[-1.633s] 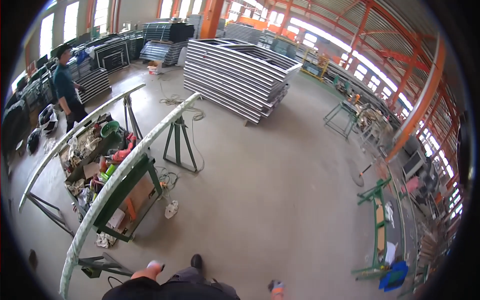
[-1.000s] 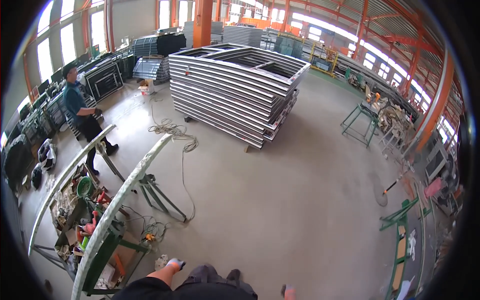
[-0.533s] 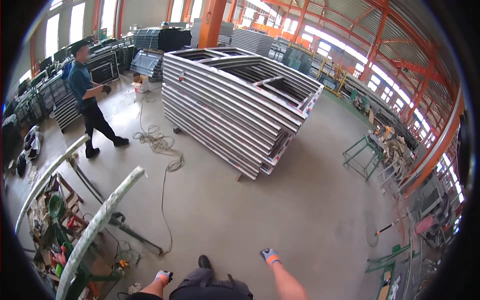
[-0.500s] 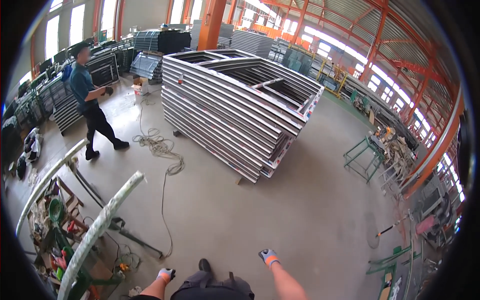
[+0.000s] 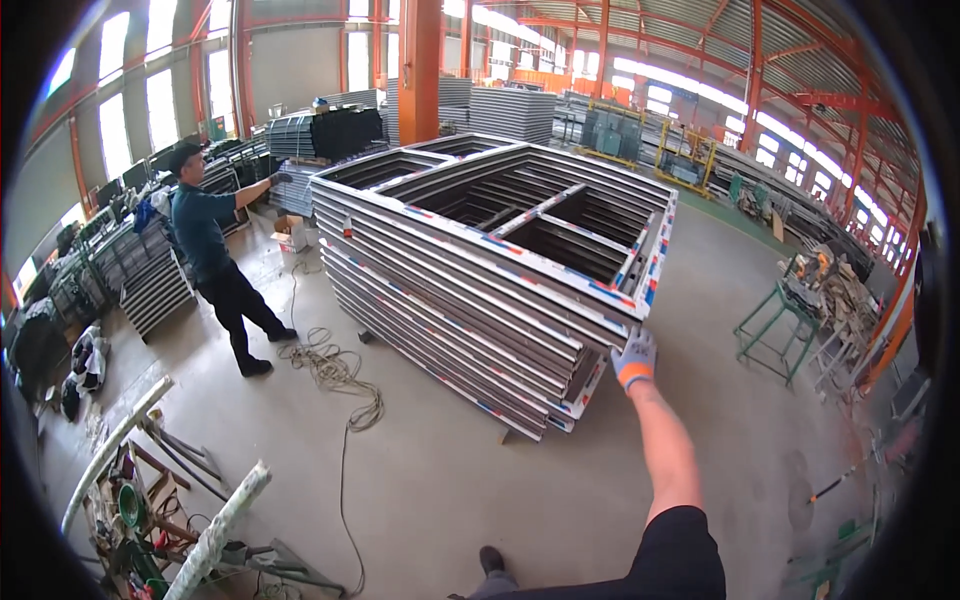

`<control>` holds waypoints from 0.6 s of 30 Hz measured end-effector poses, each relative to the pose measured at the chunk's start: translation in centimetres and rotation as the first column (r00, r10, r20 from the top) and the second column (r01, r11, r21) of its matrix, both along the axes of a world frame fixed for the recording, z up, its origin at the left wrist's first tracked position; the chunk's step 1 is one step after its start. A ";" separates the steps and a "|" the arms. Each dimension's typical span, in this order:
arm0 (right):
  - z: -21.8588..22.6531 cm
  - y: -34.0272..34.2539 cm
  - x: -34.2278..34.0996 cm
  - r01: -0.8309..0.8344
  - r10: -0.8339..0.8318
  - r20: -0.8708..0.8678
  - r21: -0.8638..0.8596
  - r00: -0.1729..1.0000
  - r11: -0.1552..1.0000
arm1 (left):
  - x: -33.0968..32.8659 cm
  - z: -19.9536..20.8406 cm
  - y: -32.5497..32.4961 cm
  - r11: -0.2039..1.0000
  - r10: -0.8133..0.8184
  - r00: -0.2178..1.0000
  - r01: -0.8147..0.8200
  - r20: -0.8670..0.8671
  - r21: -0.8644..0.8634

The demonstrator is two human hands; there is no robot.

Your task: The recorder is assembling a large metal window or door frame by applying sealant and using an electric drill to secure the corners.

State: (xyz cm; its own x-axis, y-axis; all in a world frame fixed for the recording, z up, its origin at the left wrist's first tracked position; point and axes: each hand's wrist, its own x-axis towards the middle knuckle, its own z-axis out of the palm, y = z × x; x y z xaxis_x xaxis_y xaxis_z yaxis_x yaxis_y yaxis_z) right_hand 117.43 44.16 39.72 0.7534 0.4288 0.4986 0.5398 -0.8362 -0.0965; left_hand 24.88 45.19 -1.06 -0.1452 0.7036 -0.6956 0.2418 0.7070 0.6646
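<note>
A tall stack of metal window frames [image 5: 440, 232], grey with blue, red and white tape marks, stands in the middle of the floor. My right hand [image 5: 634, 360], in a grey glove with an orange cuff, is raised at the stack's near right corner. Its fingers point up and look stretched out against the frame edges, just below the top frame; whether they press on it is hard to make out. My left hand is out of the picture.
A person [image 5: 215, 250] in dark clothes stands left of the stack, one arm stretched toward it. Coiled cable [image 5: 340, 370] lies on the floor between us. Pale curved bars [image 5: 225, 520] stick up at the lower left. A green metal stand [image 5: 775, 330] stands at right.
I have come closer to the stack, and my right hand has risen to its corner. My left hand has left the view. The other person has stepped closer and stretched out an arm.
</note>
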 end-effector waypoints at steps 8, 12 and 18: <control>1.5 13.4 14.5 -0.100 0.050 -0.125 -0.444 0.991 0.891 | 5.7 8.8 -12.0 0.902 -0.338 0.767 0.429 -0.546 0.044; 0.8 10.3 20.3 -0.165 0.110 -0.159 -0.396 0.981 0.903 | 9.0 7.4 -18.4 0.742 -0.503 0.478 0.667 -0.720 -0.076; 1.8 10.4 16.7 -0.243 0.176 -0.182 -0.468 0.967 0.850 | 14.3 0.6 -8.5 0.998 -0.061 0.992 0.060 -0.115 -0.017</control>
